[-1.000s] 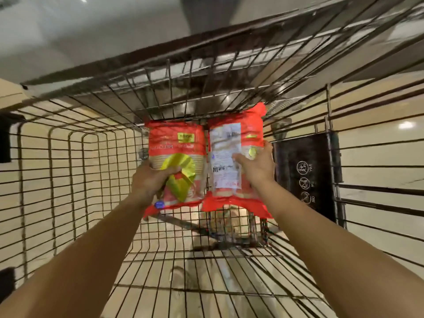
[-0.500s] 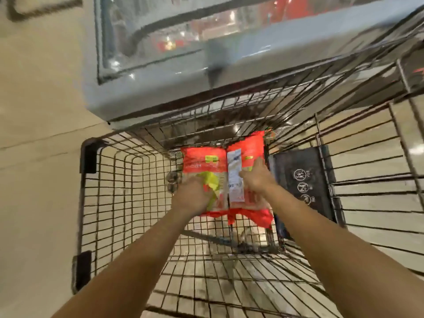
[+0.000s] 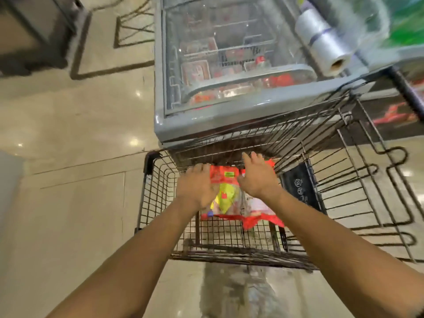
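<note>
Bright overhead light — floor [image 3: 68, 125] glare, edge blur

"How much of the red packets [image 3: 226, 180] in the cart [image 3: 158, 203] shows?"

"Little. The left hand [image 3: 197, 187] covers one packet's left side, and the right hand [image 3: 258, 177] covers most of the other. Whether either palm touches them, I can't tell."

"The print?"

"Smeared. The icons on the black panel [image 3: 300, 189] at the cart's right wall are too small to read."

"Beyond the cart's far end?"

"The freezer [image 3: 206, 125]. The goods [image 3: 197, 70] under its glass are blurred, and the picture's top edge cuts it off. Both forearms [image 3: 142, 260] run off the bottom."
</note>
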Demonstrator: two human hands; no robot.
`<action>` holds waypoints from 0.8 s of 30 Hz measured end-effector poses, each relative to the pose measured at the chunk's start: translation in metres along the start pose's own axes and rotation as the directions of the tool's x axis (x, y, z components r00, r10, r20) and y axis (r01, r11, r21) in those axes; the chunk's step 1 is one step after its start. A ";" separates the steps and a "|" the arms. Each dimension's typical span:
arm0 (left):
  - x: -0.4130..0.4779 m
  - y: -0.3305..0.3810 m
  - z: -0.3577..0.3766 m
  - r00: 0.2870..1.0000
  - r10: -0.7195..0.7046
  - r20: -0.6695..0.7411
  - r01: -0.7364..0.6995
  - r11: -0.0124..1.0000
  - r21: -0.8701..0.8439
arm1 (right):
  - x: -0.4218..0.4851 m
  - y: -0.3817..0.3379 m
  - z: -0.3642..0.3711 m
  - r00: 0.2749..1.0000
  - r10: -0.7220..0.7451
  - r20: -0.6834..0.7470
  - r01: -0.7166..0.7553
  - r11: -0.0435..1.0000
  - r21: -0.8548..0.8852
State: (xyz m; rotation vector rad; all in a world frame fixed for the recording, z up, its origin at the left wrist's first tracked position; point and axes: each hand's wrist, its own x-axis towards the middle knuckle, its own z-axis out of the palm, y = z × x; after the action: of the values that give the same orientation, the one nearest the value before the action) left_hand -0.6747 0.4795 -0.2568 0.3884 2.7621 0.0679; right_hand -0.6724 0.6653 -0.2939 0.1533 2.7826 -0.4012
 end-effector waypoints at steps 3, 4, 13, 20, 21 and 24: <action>-0.036 -0.006 -0.058 0.978 0.035 -0.204 -0.029 0.999 0.029 | -0.040 -0.039 -0.059 0.993 -0.041 -0.112 0.029 0.993 -0.113; -0.045 -0.009 -0.073 0.970 0.037 -0.239 -0.028 0.999 0.041 | -0.051 -0.051 -0.074 0.990 -0.061 -0.130 0.041 0.988 -0.150; -0.168 -0.079 -0.191 0.844 -0.075 -0.531 0.129 0.990 0.065 | -0.146 -0.196 -0.177 0.875 -0.299 -0.379 0.198 0.938 -0.284; -0.252 -0.155 -0.256 0.713 -0.263 -0.650 0.354 0.935 0.009 | -0.182 -0.322 -0.221 0.732 -0.549 -0.403 0.397 0.825 -0.402; -0.262 -0.166 -0.262 0.689 -0.296 -0.662 0.391 0.920 -0.005 | -0.185 -0.339 -0.225 0.710 -0.582 -0.397 0.431 0.804 -0.409; -0.295 -0.195 -0.278 0.619 -0.390 -0.682 0.495 0.868 -0.046 | -0.196 -0.388 -0.233 0.628 -0.686 -0.368 0.539 0.724 -0.430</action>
State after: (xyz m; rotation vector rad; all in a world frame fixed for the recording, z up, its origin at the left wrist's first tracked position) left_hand -0.5560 0.2109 0.0836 -0.4092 3.5133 -0.1583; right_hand -0.6168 0.3509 0.0822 -0.9516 3.3083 -0.1035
